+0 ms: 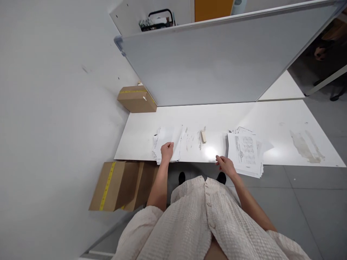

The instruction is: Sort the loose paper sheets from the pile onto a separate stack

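Note:
My left hand [167, 151] is closed over the left pile of papers [162, 135], with thumb and fingers pinched at a white sheet [176, 139]. That sheet is lifted and curved along its right side. My right hand [226, 165] is at the desk's front edge, just left of the right stack of printed papers [245, 153]. Its fingers are loosely bent and apart, and nothing shows in them. A small beige block, perhaps a stapler [203, 136], lies between the two piles, apart from both hands.
A white desk [141, 135] carries the papers; grey smears [307, 146] mark its right end. Behind it stands a whiteboard [206, 68]. One cardboard box [137, 99] sits at the back left corner, and open cardboard boxes [108, 186] stand below the desk's left front.

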A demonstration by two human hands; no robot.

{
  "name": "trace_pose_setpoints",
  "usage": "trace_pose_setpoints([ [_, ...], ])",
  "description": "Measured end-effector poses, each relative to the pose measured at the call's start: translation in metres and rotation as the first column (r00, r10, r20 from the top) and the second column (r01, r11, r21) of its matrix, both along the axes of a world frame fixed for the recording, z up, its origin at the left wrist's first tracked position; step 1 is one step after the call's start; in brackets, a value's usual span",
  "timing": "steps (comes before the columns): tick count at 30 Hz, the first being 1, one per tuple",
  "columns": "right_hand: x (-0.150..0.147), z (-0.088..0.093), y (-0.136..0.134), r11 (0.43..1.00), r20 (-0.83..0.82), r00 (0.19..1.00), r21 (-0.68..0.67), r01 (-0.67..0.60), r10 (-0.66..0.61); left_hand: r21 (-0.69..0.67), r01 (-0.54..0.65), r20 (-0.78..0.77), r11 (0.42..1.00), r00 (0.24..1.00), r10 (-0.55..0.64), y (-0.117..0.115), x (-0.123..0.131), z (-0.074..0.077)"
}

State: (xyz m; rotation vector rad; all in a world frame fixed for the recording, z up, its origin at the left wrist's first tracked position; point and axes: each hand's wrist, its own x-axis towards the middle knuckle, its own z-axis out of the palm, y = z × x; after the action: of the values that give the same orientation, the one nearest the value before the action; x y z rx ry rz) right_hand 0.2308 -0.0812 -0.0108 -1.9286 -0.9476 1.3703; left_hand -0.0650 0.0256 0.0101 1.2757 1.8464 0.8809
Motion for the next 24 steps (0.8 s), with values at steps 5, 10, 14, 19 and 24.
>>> trace_pose_setpoints([
  [5, -0.03, 0.017, 0.03, 0.999, -0.393, 0.918, 0.043, -0.033, 0.047, -0.117, 0.024, 0.605, 0.993, 0.795, 0.052, -0.013, 0.012, 0.033],
  [10, -0.047, 0.03, 0.041, 0.995, -0.703, 0.704, 0.079, -0.059, 0.097, -0.189, 0.125, 0.67, 0.974, 0.742, 0.035, -0.031, 0.03, 0.022],
  [14, -0.045, 0.019, 0.038, 0.999, -0.633, 0.773, -0.007, 0.046, -0.04, -0.202, 0.149, 0.254, 0.968, 0.963, -0.095, -0.03, 0.028, -0.009],
  [19, -0.037, 0.004, 0.029, 0.981, -0.483, 0.855, -0.052, 0.187, -0.189, -0.172, 0.029, -0.493, 0.985, 0.863, -0.111, -0.007, 0.014, -0.045],
  [24, -0.034, -0.001, 0.023, 0.976, -0.433, 0.876, -0.042, 0.214, -0.21, -0.323, 0.005, -0.564, 0.946, 0.802, -0.196, 0.005, 0.014, -0.064],
])
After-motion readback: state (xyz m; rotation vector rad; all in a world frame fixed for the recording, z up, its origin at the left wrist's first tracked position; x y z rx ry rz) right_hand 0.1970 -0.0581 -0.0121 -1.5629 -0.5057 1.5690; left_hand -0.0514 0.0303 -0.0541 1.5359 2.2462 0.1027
